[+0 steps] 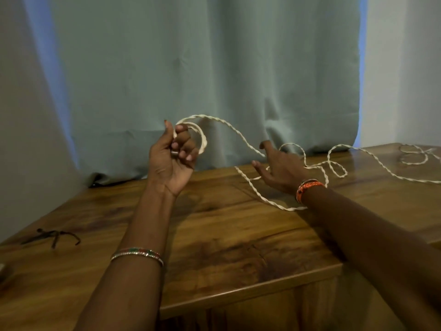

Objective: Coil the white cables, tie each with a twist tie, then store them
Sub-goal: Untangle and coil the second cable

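A white twisted cable runs from a small loop in my left hand, raised above the wooden table, across to my right hand. My left hand's thumb and curled fingers grip the loop. My right hand hovers with fingers spread, and the cable passes between them. Beyond it the cable lies in loose tangles on the table toward the right. A second white cable sits at the far right edge. Dark twist ties lie on the table at the left.
A grey-green curtain hangs right behind the table's back edge. The table's front edge runs across below my forearms. A small pale object shows at the far left edge.
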